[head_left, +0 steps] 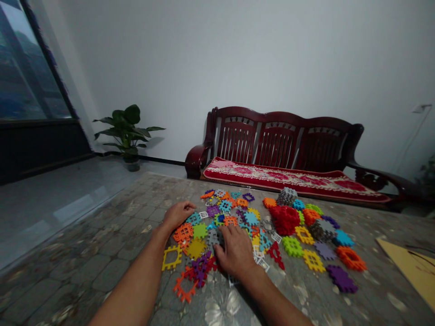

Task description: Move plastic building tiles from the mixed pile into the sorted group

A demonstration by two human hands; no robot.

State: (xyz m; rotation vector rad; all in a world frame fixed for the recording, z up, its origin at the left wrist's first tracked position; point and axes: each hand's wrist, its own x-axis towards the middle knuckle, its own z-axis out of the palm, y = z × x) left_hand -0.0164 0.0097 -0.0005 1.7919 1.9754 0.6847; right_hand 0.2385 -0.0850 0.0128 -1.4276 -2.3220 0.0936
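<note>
A loose pile of colourful interlocking plastic tiles lies on the table in front of me. My left hand rests at the pile's left edge, its fingers loosely bent and holding nothing visible, beside a teal tile and an orange tile. Over the middle of the pile is my right hand, palm down, thumb apart from the fingers. A grey tile lies just left of its fingers, and another orange tile just beyond them. Nearer me are a yellow frame tile and purple pieces.
To the right, tiles are sorted by colour, with a red stack and grey stacks among them. A yellow board lies at the right edge. Beyond the table stand a wooden bench and a potted plant.
</note>
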